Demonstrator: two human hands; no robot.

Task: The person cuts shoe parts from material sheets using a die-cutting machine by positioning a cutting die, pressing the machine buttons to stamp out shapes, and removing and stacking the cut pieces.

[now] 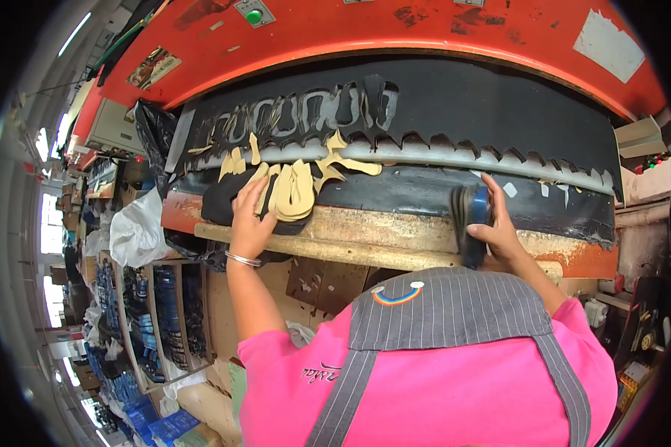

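My left hand [252, 220], with a bracelet at the wrist, lies with fingers and thumb spread against the left side of a pile of cream U-shaped cut pieces [294, 194]. Dark sheet pieces [224, 200] sit beneath and beside them. My right hand [498, 231] grips a dark layered stack with a blue side [466, 223] on edge, above the front of the bench; it is slightly blurred and its exact kind is unclear. Loose cream offcuts [339, 160] lie right of the pile.
Behind the hands runs a black sheet [484, 108] with U-shaped cutouts and a jagged front edge over a pale strip [425, 154]. A red machine beam [335, 30] with a green button [254, 16] spans the back. Shelving [156, 320] and a white bag [138, 227] stand left.
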